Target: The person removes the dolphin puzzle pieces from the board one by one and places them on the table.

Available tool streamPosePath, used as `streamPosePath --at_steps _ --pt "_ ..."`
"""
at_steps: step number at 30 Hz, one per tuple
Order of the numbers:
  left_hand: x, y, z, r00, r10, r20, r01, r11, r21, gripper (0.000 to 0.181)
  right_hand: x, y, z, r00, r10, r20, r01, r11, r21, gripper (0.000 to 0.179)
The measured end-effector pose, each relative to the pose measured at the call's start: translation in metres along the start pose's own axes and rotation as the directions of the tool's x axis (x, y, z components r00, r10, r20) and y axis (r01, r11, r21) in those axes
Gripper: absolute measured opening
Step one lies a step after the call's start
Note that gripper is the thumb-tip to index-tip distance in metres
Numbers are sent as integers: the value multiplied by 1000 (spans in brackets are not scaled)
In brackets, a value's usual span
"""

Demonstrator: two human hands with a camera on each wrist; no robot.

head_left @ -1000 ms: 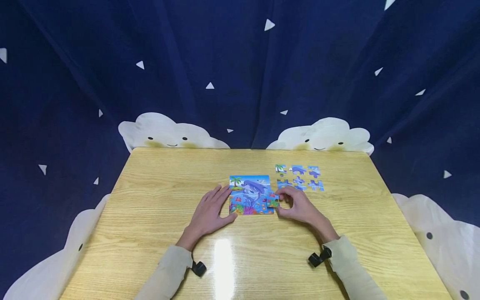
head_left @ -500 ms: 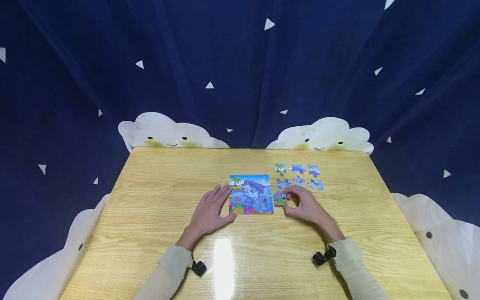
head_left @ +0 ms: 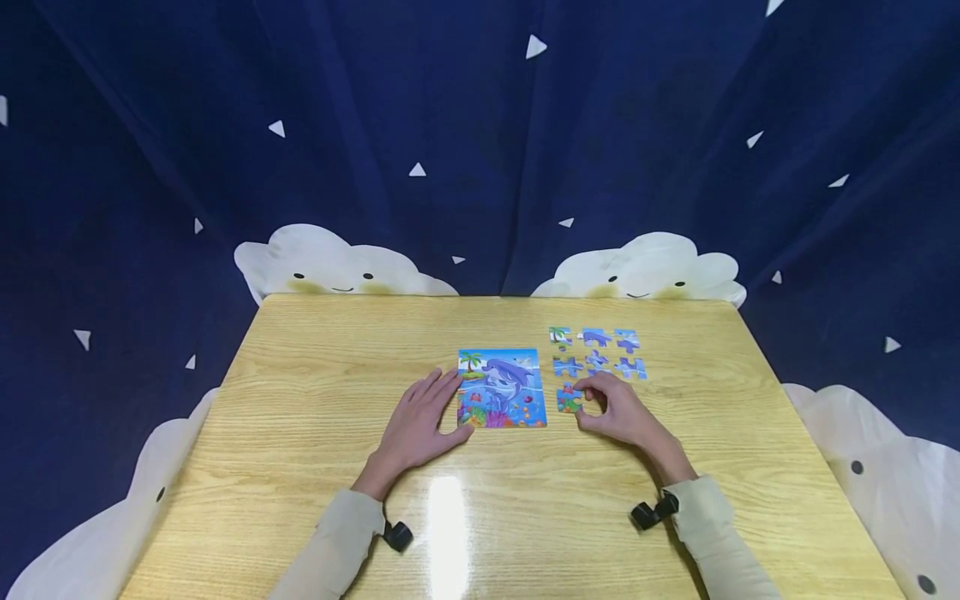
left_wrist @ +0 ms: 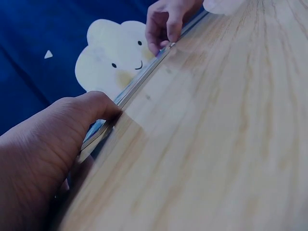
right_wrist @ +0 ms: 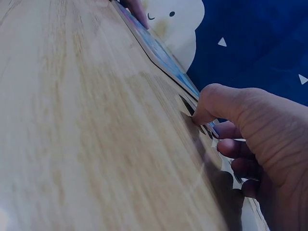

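A square dolphin picture puzzle lies flat on the table. My left hand rests at its left side, fingers extended, with the index fingertip by the upper left edge and the thumb at the lower left corner. In the left wrist view the thumb touches the edge. Just right of the picture, my right hand pinches a small puzzle piece with coral and a red crab on it, between thumb and index finger. The piece is low over the table or on it; I cannot tell which.
Several loose puzzle pieces lie in two rows behind the right hand. The wooden table ends at a dark blue curtain with white clouds. Light glares on the table between the forearms.
The right hand has drawn the pinched puzzle piece rightward, from over the picture's right edge to a spot beside it, below the loose pieces. The left hand has stayed in place.
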State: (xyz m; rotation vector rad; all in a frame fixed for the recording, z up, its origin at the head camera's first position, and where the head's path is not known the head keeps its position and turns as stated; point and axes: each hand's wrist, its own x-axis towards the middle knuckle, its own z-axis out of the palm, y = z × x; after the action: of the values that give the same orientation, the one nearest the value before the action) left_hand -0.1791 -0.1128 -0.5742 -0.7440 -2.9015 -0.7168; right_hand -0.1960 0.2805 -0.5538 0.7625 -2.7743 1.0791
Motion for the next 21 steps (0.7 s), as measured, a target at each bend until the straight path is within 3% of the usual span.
streamPosePath --at_steps 14,21 --pt "0 -1 1 1000 9 -5 -9 1000 4 92 0 -3 -3 997 64 36 -64 998 5 34" --pt "0 -2 1 1000 10 -9 -10 1000 7 92 7 -19 4 1000 -18 -14 19 1000 25 37"
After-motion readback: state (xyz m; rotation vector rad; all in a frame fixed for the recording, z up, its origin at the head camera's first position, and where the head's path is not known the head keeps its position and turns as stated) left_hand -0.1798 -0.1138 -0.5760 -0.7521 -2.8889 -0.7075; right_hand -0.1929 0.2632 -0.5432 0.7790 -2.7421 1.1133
